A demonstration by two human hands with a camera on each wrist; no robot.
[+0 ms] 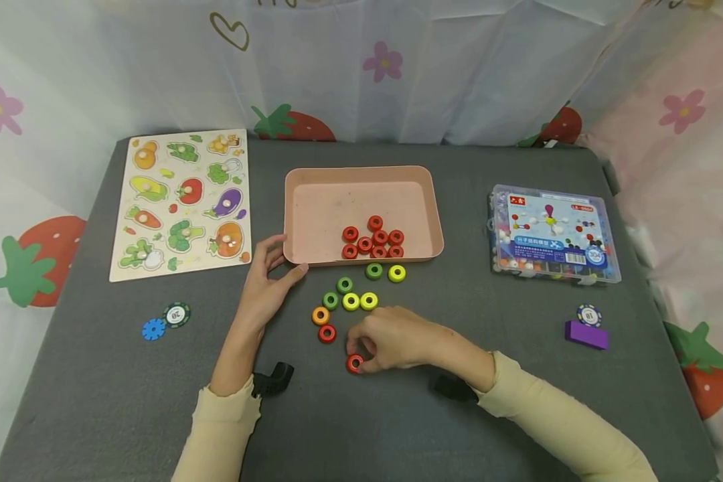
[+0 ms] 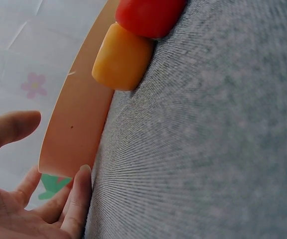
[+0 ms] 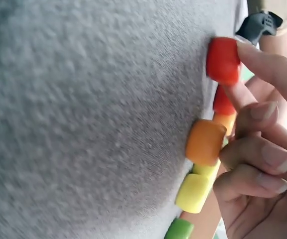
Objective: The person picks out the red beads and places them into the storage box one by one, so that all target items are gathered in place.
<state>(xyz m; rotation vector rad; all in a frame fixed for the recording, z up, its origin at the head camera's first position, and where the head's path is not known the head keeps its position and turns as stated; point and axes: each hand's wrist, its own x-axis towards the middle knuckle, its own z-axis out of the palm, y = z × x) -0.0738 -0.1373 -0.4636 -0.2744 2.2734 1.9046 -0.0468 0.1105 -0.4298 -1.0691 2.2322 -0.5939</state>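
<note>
My right hand (image 1: 400, 338) pinches a red ring-shaped bead (image 1: 354, 363) between thumb and index finger, down at the cloth. In the right wrist view that red bead (image 3: 223, 60) stands at the fingertips, and an orange bead (image 3: 206, 142) sits beside the curled fingers. My left hand (image 1: 265, 288) touches the front left corner of a pink tray (image 1: 325, 194), its fingers relaxed along the side. Several red beads (image 1: 379, 237) lie in the tray. In front of it, green beads (image 1: 345, 285), yellow beads (image 1: 351, 302), an orange bead (image 1: 320, 315) and another red bead (image 1: 327, 333) form a curved line.
A vegetable puzzle board (image 1: 181, 207) lies at the back left, poker chips (image 1: 177, 314) and a blue disc (image 1: 153, 329) before it. On the right are a clear box of molecular model pieces (image 1: 554, 234), a chip (image 1: 589, 314) and a purple block (image 1: 587, 335).
</note>
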